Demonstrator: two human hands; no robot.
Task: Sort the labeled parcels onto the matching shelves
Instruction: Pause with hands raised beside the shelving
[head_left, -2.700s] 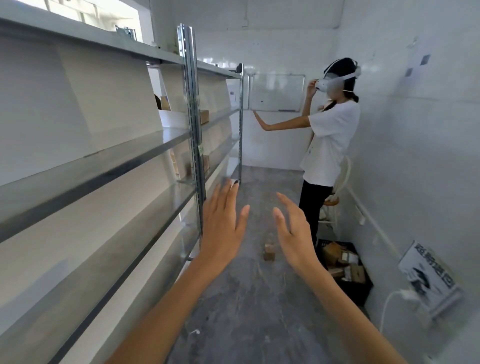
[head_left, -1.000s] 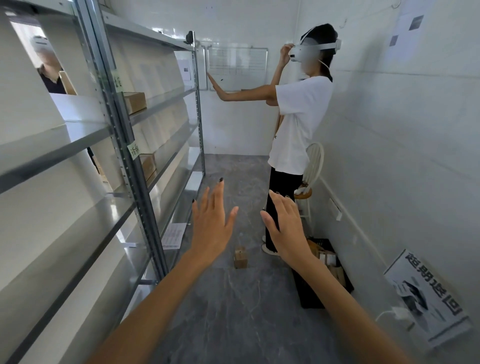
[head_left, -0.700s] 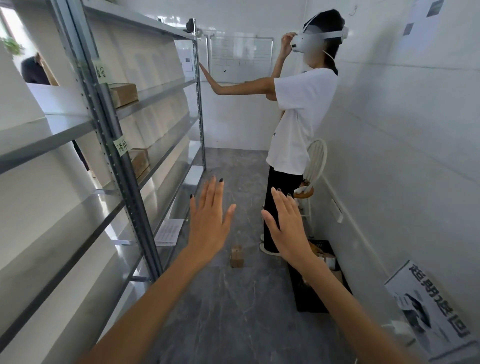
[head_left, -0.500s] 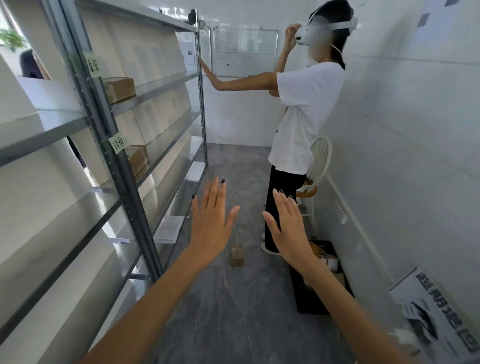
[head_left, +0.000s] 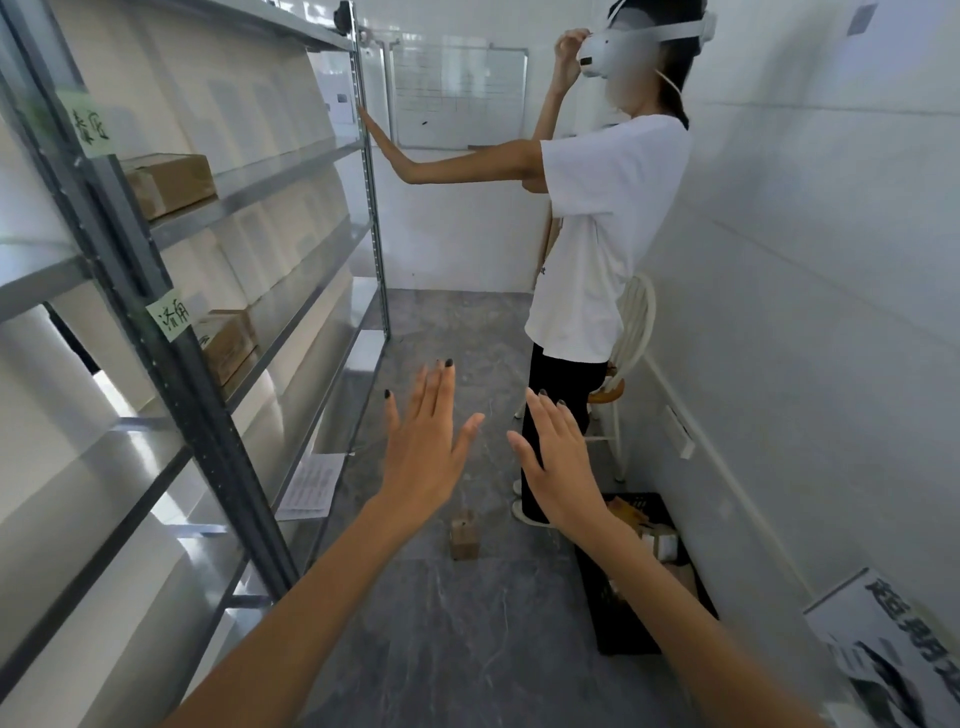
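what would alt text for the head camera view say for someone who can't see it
Two empty, open hands, left hand and right hand, reach forward over a grey floor where a small cardboard parcel sits. Metal shelving with two boxes stands left; a person in a headset stands beside a black crate of parcels.

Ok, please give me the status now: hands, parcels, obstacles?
Left hand and right hand open, empty. Small parcel on floor ahead; more in black crate. Second person standing in the aisle.
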